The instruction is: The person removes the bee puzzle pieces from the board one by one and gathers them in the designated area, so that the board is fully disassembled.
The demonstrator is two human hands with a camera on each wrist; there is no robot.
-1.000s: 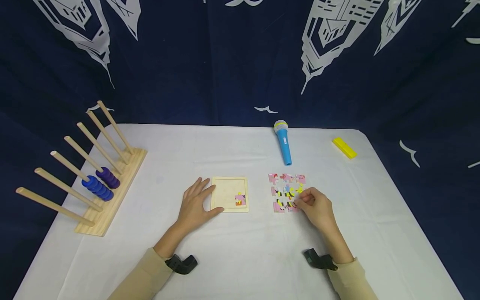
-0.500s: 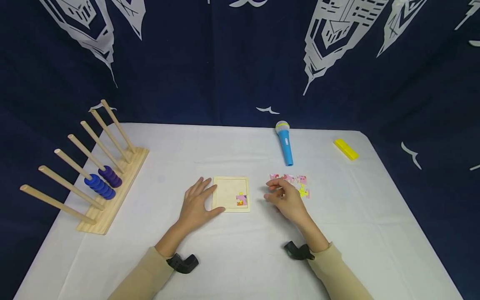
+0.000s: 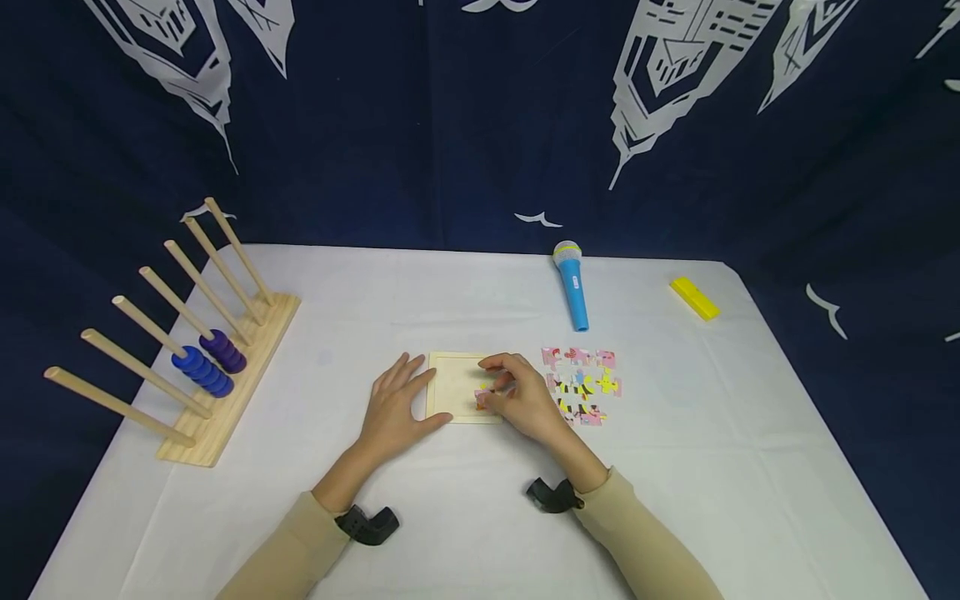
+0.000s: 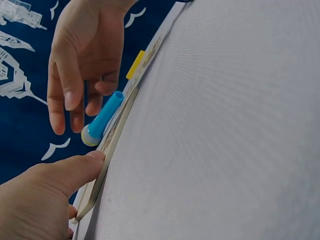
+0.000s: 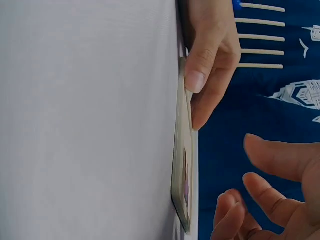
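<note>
In the head view, a square wooden puzzle tray (image 3: 454,388) lies flat with one pink puzzle piece (image 3: 480,398) in its lower right corner. My left hand (image 3: 397,412) rests at the tray's left side, fingers spread and fairly straight. Its thumb touches the near rim, as the left wrist view also shows on the tray edge (image 4: 116,131). Over the tray's right side hovers my right hand (image 3: 525,403), thumb and fingers apart in the right wrist view, with nothing seen between them. It partly covers the tray and the piece. Several loose puzzle pieces (image 3: 577,383) lie to the right in rows.
A blue toy microphone (image 3: 573,292) lies behind the pieces, and a yellow block (image 3: 694,298) is at the far right. At the left stands a wooden peg rack (image 3: 247,358) with blue rings (image 3: 202,372) and purple rings (image 3: 223,351). A patterned dark cloth (image 3: 360,125) hangs behind the table.
My right hand has moved left from the loose pieces to above the tray's right side, uncovering those pieces. The left hand has stayed at the tray. The whole view has shifted slightly.
</note>
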